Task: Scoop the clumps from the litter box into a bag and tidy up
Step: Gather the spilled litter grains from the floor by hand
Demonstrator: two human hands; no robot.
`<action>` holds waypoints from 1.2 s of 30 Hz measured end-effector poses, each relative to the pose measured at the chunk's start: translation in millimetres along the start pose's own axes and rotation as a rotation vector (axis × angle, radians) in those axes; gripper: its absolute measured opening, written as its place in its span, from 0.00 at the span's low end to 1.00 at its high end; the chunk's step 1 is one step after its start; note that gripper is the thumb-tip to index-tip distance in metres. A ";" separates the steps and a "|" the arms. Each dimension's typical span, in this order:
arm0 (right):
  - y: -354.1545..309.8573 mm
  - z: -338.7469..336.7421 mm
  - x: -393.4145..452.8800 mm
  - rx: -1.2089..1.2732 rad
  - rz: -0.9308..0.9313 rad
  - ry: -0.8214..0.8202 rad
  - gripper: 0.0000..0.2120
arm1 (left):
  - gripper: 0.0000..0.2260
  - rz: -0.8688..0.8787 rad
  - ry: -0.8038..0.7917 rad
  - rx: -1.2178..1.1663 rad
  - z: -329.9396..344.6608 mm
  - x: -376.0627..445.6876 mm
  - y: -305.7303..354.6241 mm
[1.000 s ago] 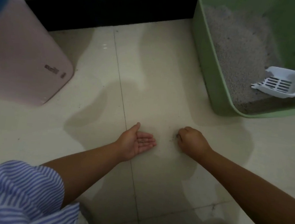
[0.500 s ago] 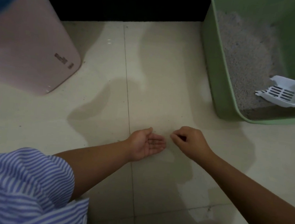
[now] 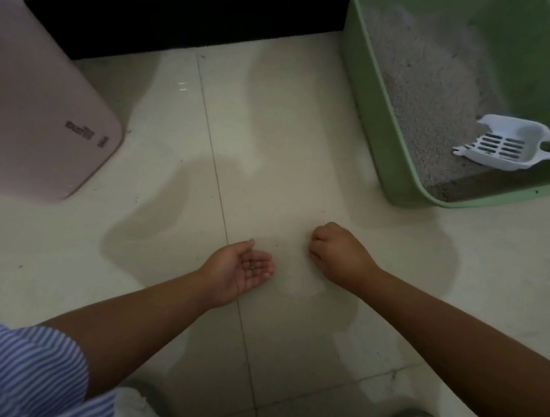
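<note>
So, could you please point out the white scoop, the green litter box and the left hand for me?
white scoop (image 3: pixel 502 149): head view, on its slotted base.
green litter box (image 3: pixel 371 94): head view, on its outer left wall.
left hand (image 3: pixel 241 268): head view, on the upturned palm, beside a few dark grains.

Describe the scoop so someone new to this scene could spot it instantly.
Find the green litter box at the upper right of the tiled floor. Inside, on the grey litter near its right end, lies the scoop. It is the only white item there, with a slotted base and a handle pointing right.
</note>
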State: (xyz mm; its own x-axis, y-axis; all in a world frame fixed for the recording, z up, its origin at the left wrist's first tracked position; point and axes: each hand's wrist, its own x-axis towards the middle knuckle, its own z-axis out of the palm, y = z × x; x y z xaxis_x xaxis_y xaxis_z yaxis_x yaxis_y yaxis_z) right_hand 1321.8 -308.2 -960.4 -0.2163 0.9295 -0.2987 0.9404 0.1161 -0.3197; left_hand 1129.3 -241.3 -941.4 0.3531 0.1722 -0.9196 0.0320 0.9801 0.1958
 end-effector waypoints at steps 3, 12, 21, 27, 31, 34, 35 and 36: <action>11.9 2.4 -8.6 -0.028 -0.021 0.040 0.12 | 0.19 0.002 0.001 0.004 -0.3 -0.2 -0.1; 22.0 -8.2 -34.8 0.184 0.181 0.176 0.10 | 0.18 -0.018 0.000 -0.001 2.6 1.5 -5.1; 18.4 3.0 -21.5 0.079 0.163 0.101 0.07 | 0.18 -0.016 0.000 0.008 1.8 1.1 -4.7; 19.8 10.4 -17.7 0.003 0.143 0.043 0.06 | 0.18 -0.019 -0.001 -0.004 0.0 1.8 -4.5; 16.6 6.6 -13.8 -0.023 0.152 -0.038 0.15 | 0.18 -0.017 -0.001 -0.009 3.9 1.9 -2.6; 13.4 -2.1 -10.4 -0.129 0.142 -0.129 0.14 | 0.18 -0.012 -0.007 -0.015 5.7 2.0 -1.4; 12.8 -1.8 -9.3 -0.119 0.156 -0.157 0.16 | 0.19 -0.010 -0.009 -0.017 5.9 2.1 -1.0; 11.9 -1.5 -7.7 -0.109 0.149 -0.142 0.18 | 0.19 -0.009 -0.009 -0.019 6.2 1.9 -0.6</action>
State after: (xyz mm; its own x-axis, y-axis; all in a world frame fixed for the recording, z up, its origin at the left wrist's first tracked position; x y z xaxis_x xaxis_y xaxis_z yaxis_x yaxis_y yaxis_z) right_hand 1335.1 -313.4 -960.6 -0.1006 0.8814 -0.4615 0.9857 0.0254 -0.1663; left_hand 1135.7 -242.1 -941.2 0.3611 0.1630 -0.9182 0.0177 0.9832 0.1814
